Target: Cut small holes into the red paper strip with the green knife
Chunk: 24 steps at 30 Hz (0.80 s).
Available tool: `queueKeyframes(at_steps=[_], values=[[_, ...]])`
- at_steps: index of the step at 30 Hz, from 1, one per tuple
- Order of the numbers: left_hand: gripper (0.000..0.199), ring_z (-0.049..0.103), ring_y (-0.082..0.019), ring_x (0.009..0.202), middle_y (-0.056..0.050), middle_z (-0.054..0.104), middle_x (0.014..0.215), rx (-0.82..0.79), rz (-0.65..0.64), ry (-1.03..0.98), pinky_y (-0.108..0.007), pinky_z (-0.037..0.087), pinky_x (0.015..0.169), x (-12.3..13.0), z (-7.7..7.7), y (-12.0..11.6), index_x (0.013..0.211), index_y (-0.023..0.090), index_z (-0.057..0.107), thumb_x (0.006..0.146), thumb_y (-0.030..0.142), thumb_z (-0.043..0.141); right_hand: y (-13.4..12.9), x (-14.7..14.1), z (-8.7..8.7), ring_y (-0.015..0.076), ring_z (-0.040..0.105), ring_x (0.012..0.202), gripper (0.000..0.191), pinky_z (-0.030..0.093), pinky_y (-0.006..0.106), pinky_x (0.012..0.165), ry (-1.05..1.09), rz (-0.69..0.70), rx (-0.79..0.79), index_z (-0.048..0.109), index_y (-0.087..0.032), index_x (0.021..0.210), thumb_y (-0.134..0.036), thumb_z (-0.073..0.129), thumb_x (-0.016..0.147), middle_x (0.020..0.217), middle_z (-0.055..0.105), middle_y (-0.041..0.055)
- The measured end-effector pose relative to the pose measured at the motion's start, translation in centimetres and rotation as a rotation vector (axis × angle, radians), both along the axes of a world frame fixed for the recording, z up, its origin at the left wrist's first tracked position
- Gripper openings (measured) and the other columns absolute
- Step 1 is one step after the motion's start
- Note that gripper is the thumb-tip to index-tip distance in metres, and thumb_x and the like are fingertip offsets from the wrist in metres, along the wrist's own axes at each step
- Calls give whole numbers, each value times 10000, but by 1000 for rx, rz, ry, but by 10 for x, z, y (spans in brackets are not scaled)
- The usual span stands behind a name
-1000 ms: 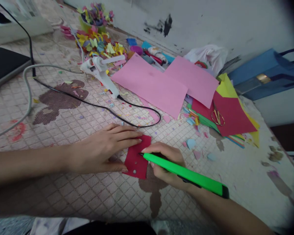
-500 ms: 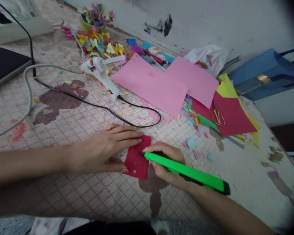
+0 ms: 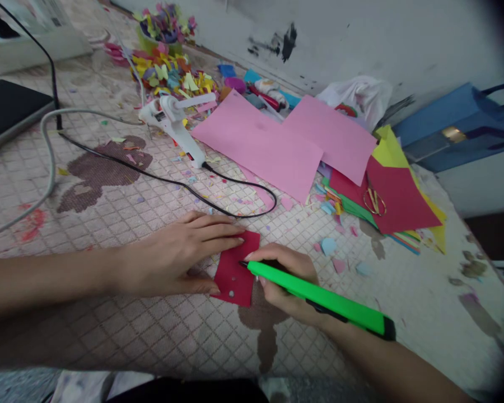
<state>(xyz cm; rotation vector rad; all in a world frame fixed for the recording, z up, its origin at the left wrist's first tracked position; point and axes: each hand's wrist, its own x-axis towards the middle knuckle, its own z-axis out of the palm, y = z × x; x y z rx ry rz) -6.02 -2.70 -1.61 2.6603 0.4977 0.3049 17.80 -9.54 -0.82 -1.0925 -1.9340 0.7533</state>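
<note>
A small red paper piece (image 3: pixel 235 274) with two small holes or spots near its lower edge lies on the patterned tablecloth (image 3: pixel 185 336). My left hand (image 3: pixel 189 252) rests flat over its left side, fingers extended and holding nothing. Between the fingers of my right hand (image 3: pixel 292 277) is a thick green pen-like tool (image 3: pixel 323 294) with a black end. The tool's dark tip touches or hovers just over the middle of the red paper; which of the two I cannot tell.
Beyond my hands lie a white glue gun (image 3: pixel 176 131) with a looping black cable, large pink sheets (image 3: pixel 260 145), and colourful cut-outs (image 3: pixel 172 75). Gold scissors (image 3: pixel 374 202) lie on red sheets (image 3: pixel 403 196) at right. A black flat device (image 3: pixel 12 112) sits far left.
</note>
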Motion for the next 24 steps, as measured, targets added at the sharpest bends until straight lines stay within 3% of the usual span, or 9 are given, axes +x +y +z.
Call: queueKeyframes(at_steps=[3,12,24], values=[[666,399,-277,1405,-75,451,1527,0,-2,-6,-414,286,1119,0,0,0,1466,198,395,918,504,620,0,0,1,137,707,739,258,557,240,673,-13,31,4,697,-167,960,-64,548,776,849,755,48],[681,406,-286,1401,-77,455,1524,0,5,-14,-423,288,1119,1,-1,0,1469,199,395,909,505,634,-1,1,-4,114,707,718,259,549,207,657,52,-44,-52,713,-187,925,-56,561,761,825,759,12],[666,409,-288,1402,-92,464,1516,-29,10,-23,-423,297,1122,0,1,-1,1470,205,402,909,473,642,1,-1,1,124,714,714,260,557,219,656,3,-28,0,705,-181,922,-49,544,767,819,763,31]])
